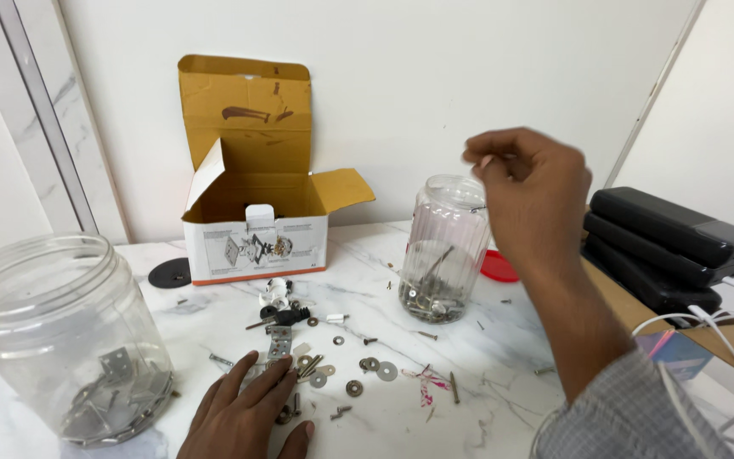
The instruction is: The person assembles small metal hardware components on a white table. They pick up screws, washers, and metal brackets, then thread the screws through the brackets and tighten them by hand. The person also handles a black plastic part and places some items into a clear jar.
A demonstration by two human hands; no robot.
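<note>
While pinched above the ribbed jar (446,246), right hand (530,191) fingers; left hand (244,412) flat on washers (358,374).

Seen from a single head-worn camera, close above a marble table (503,374), angled down and forward toward a white wall (469,76), with an open cardboard box (252,212) upper centre and both hands entering from the bottom edge.
</note>
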